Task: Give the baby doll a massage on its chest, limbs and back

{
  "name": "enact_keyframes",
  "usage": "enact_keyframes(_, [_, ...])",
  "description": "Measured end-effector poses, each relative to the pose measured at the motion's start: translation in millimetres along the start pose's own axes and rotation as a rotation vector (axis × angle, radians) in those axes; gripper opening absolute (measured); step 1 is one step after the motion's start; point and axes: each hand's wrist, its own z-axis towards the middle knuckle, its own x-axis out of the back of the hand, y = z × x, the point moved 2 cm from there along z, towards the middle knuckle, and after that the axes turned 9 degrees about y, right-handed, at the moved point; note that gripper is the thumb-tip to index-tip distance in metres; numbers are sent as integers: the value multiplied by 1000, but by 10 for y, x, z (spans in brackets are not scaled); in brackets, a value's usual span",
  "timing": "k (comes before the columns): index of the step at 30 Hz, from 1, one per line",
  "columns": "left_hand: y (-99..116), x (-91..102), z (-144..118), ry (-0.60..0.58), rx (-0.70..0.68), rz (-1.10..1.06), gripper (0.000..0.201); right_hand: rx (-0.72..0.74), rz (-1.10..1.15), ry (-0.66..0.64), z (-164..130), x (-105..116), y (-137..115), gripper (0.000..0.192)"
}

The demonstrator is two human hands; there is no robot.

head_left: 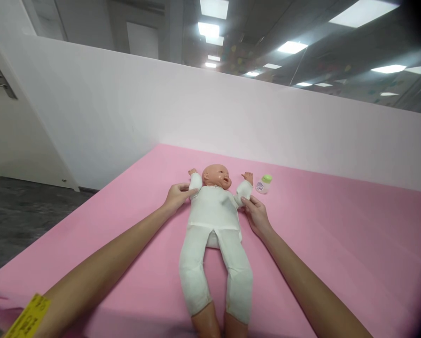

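Baby doll (pixel 214 211) lying on its back on a pink-covered worktop (pixel 319 225), between a person's two hands. The doll's long axis runs away from the person: the bald head is at the far end, its face turned to the right, and the legs, parted, extend toward the near edge, the feet lying outside the view. The left hand (pixel 177 196) is at the arm on the left side, its thumb laid over the white sleeve and its fingers closed around it; the right hand (pixel 256 213) pinches the opposite sleeve between thumb and fingers. Both doll arms point up beside the head, with the small hands spread. The trunk thus lies inward of each hand, rightward from the left and leftward from the right, with neither hand clearly nearer. A small bottle with a green cap (pixel 264 184) stands just beyond the right hand, apart from it.
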Motion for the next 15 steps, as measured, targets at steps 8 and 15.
enact_keyframes(8, [-51, -10, 53, -16, -62, -8, 29, 21, -40, 21, 0, 3, 1, 24])
enact_keyframes(15, [-130, -13, 70, -10, -59, -35, 26, 41, -21, 46, 9, 4, 20, 22])
